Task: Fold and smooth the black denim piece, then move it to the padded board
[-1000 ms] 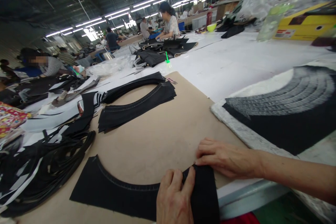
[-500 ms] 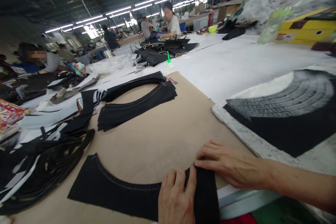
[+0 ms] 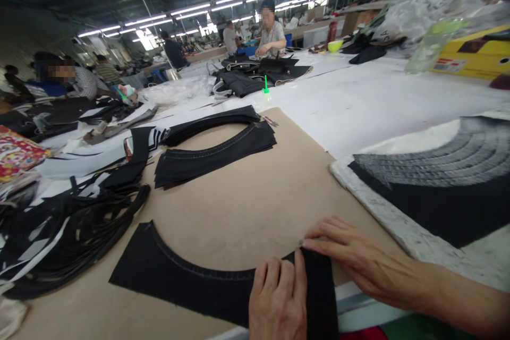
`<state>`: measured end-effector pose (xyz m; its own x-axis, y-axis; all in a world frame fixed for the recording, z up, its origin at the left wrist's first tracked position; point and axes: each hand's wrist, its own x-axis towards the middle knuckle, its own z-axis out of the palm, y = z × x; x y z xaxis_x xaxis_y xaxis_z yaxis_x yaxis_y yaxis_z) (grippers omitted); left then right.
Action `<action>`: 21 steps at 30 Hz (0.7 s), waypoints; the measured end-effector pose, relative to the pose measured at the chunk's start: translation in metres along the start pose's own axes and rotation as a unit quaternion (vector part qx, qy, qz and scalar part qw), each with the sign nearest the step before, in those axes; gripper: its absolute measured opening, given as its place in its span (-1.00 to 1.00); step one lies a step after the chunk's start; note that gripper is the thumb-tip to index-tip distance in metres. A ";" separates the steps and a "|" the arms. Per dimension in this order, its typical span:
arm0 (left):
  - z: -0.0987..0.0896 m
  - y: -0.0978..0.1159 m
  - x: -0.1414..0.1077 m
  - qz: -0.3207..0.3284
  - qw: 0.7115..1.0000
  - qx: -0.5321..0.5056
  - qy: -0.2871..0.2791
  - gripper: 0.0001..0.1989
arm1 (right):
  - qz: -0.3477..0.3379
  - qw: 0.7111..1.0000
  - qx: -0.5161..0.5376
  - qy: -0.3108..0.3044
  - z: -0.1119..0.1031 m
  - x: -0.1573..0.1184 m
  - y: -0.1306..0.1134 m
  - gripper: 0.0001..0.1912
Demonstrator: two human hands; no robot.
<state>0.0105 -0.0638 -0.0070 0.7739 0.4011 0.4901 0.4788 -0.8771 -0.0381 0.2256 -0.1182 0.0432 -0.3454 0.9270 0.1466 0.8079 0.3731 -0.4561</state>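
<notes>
A black curved piece of fabric or leather (image 3: 191,287) lies on brown board, with a pale stitch-like line along its inner curve. My left hand (image 3: 279,297) rests on the right part of this piece, fingers stretched flat and the index fingertip at the curved edge. Just beside it, my right hand (image 3: 354,255) has its fingertips closed on the edge near the piece's right end; the thumb is hidden. Farther back sit two stacks of similar black curved pieces, the nearer stack (image 3: 215,154) and the farther stack (image 3: 211,123).
Black strips (image 3: 99,244) lie in a coil at left. On the right, a whitish slab (image 3: 358,186) carries overlapping black pieces (image 3: 434,207) with greyish edges. A green-tipped bottle (image 3: 266,93) and small snips (image 3: 271,121) are farther back. A co-worker (image 3: 273,32) is across the table.
The view has shifted slightly, so things appear farther right. Both hands stay at the same edge of the black piece, with little movement of their own.
</notes>
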 end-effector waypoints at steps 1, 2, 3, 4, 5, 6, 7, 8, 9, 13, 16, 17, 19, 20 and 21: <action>0.001 0.000 -0.002 -0.010 1.000 -0.012 0.022 -0.60 | -0.006 1.000 -0.012 -0.002 0.004 -0.001 -0.002 -0.41; 0.001 -0.001 -0.005 -0.021 0.998 -0.033 0.045 -0.60 | -0.015 1.000 -0.026 -0.001 0.008 -0.002 -0.003 -0.39; 0.000 -0.004 -0.009 -0.033 0.995 -0.062 0.064 -0.60 | -0.024 0.999 -0.042 0.006 0.011 -0.004 -0.002 -0.38; -0.003 -0.010 -0.012 -0.046 0.991 -0.096 0.076 -0.60 | -0.030 0.998 -0.056 0.017 0.013 -0.006 -0.001 -0.38; -0.007 -0.017 -0.016 -0.061 0.987 -0.128 0.081 -0.61 | -0.033 0.997 -0.066 0.032 0.015 -0.007 0.001 -0.39; -0.012 -0.025 -0.020 -0.077 0.982 -0.154 0.077 -0.63 | -0.034 0.996 -0.072 0.048 0.015 -0.008 0.002 -0.41; -0.018 -0.034 -0.024 -0.094 0.979 -0.170 0.067 -0.64 | -0.031 0.995 -0.073 0.063 0.014 -0.008 0.003 -0.44; -0.023 -0.042 -0.028 -0.108 0.977 -0.176 0.054 -0.64 | -0.026 0.994 -0.072 0.077 0.013 -0.006 0.002 -0.48; -0.028 -0.050 -0.031 -0.114 0.977 -0.178 0.041 -0.63 | -0.023 0.993 -0.072 0.092 0.011 -0.004 0.000 -0.51; -0.032 -0.065 -0.039 -0.046 0.983 -0.177 -0.005 -0.60 | -0.019 0.990 -0.084 0.112 0.012 0.014 -0.021 -0.50; -0.026 -0.058 -0.041 -0.025 0.988 -0.152 -0.004 -0.59 | -0.023 0.994 -0.083 0.069 0.027 0.022 -0.036 -0.42; -0.023 -0.054 -0.041 -0.031 0.990 -0.139 0.003 -0.59 | -0.022 0.995 -0.084 0.057 0.033 0.023 -0.038 -0.40; -0.019 -0.048 -0.042 -0.044 0.992 -0.115 0.031 -0.60 | -0.017 0.995 -0.082 0.045 0.046 0.020 -0.038 -0.39; -0.017 -0.045 -0.041 -0.046 0.992 -0.106 0.049 -0.61 | -0.014 0.996 -0.078 0.043 0.051 0.017 -0.035 -0.39; -0.016 -0.042 -0.040 -0.048 0.991 -0.100 0.069 -0.63 | -0.016 0.996 -0.071 0.046 0.057 0.014 -0.031 -0.41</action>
<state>-0.0475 -0.0469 -0.0113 0.6580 0.4567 0.5988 0.4447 -0.8773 0.1804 0.1686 -0.1194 0.0096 -0.3312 0.9120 0.2421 0.8595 0.3975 -0.3213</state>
